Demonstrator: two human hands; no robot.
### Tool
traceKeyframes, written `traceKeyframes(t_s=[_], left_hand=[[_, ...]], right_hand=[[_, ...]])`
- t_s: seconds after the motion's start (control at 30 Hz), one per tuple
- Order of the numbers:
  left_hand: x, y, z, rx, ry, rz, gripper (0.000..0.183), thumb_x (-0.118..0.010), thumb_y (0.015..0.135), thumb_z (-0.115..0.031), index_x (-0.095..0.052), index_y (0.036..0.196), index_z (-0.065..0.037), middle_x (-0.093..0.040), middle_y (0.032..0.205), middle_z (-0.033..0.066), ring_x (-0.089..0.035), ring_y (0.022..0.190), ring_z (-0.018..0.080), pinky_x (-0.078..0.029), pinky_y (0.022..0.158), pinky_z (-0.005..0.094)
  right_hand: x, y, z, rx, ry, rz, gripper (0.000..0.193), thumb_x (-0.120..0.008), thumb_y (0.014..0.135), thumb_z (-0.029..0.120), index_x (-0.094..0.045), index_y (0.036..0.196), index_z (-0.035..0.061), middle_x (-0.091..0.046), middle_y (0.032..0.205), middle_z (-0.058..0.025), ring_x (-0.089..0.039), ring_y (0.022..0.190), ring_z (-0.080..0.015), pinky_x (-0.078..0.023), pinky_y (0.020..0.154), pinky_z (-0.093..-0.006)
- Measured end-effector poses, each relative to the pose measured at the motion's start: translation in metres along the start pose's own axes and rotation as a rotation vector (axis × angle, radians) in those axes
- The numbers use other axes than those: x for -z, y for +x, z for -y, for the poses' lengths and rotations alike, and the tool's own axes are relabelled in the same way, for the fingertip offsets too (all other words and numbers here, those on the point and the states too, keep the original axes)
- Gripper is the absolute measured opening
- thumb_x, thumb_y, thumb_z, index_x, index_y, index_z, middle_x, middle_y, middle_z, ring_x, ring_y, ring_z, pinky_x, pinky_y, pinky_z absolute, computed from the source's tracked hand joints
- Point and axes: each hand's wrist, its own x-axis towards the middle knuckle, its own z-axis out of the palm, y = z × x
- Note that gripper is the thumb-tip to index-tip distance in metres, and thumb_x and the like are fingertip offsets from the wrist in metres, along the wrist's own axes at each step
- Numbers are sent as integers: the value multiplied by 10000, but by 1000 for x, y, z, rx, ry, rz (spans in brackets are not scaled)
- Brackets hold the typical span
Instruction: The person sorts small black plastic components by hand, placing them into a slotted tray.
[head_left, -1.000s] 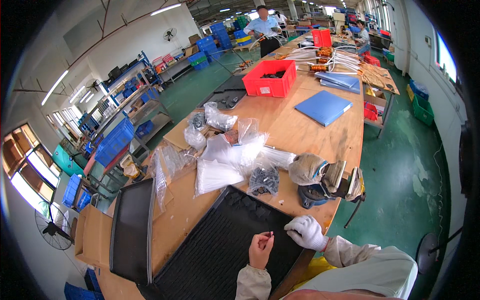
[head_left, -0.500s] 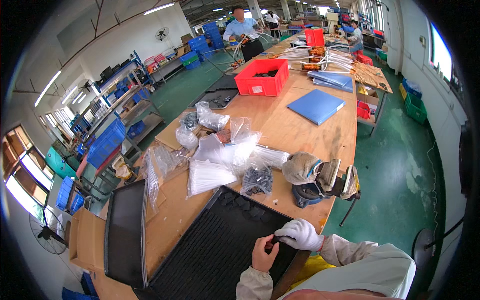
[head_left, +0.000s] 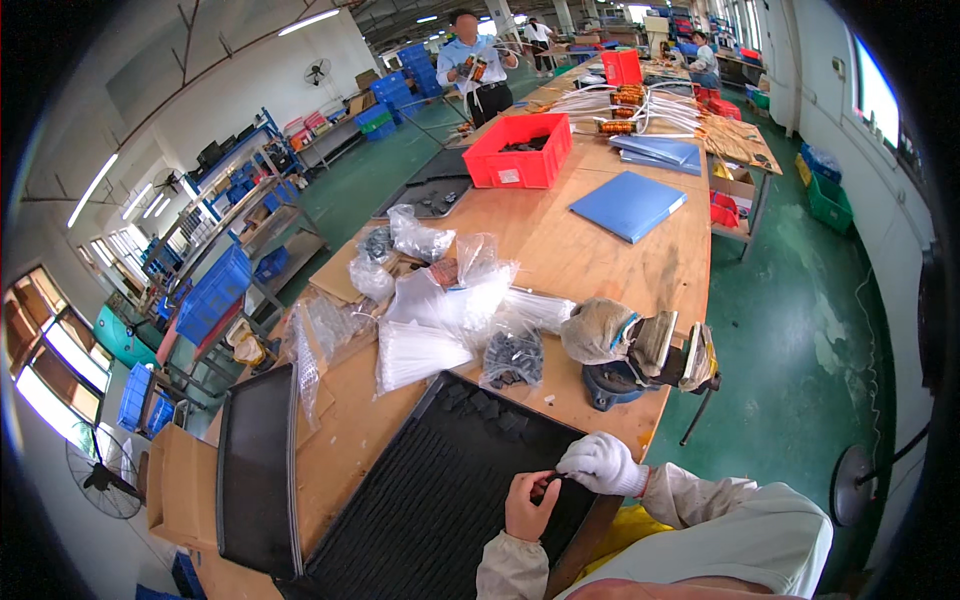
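Above the right side of a black tray, my two hands meet fingertip to fingertip. My left hand is bare, its fingers curled round a small black piece. My right hand, in a white knit glove, pinches at the same piece from the other side. Fingers cover most of the piece, so its exact kind is hidden. Rows of thin black strips fill much of the tray. Several loose flat black pieces lie at its far end.
Past the tray are a clear bag of black parts, white cable ties and a bench vise with a cloth-wrapped part. Another dark tray lies left. Farther off are a red bin, blue folders and a standing person.
My hands stay together on the small black piece, with slight finger movement. The view has shifted a little. The far person stands more upright, holding copper-coloured coils with white leads.
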Motion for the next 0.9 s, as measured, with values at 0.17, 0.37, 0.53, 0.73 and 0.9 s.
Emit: traceKeyframes(t_s=[0.17, 0.37, 0.53, 0.73, 0.9], left_hand=[[0, -1, 6, -3, -9, 15, 197, -697, 838, -136, -644, 982, -13, -598, 896, 69, -583, 757, 143, -471, 686, 259], [16, 0, 34, 167, -288, -140, 179, -670, 879, -133, -641, 1012, -16, -598, 931, 37, -562, 799, 96, -461, 721, 230], [25, 4, 31, 264, -520, -121, 242, -642, 906, -119, -586, 1106, 5, -581, 956, 6, -543, 834, 67, -446, 765, 201], [23, 4, 31, 232, -531, -140, 202, -634, 895, -75, -570, 1074, -9, -549, 919, -5, -508, 787, 56, -438, 729, 200], [22, 3, 35, 219, -540, -162, 177, -632, 893, -69, -572, 1052, -17, -530, 896, -11, -495, 769, 52, -426, 700, 199]], right_hand=[[-3, 2, -1, 32, -46, 42, 281, -692, 710, 42, -618, 960, 145, -628, 833, -48, -624, 747, -274, -497, 617, -406], [5, 47, -21, -38, -317, -48, 208, -687, 757, 111, -619, 951, 142, -622, 1000, -43, -604, 873, -262, -484, 734, -402], [-2, 88, -62, -31, -467, -47, 288, -666, 691, 114, -620, 975, 109, -615, 962, -63, -602, 847, -287, -493, 714, -411], [-24, 109, -92, -62, -549, 75, 272, -640, 719, 151, -648, 986, 103, -621, 979, -80, -609, 881, -289, -506, 744, -405], [-37, 107, -90, -42, -555, 47, 263, -649, 721, 187, -672, 975, 124, -575, 1178, -127, -532, 1098, -330, -445, 912, -462]])
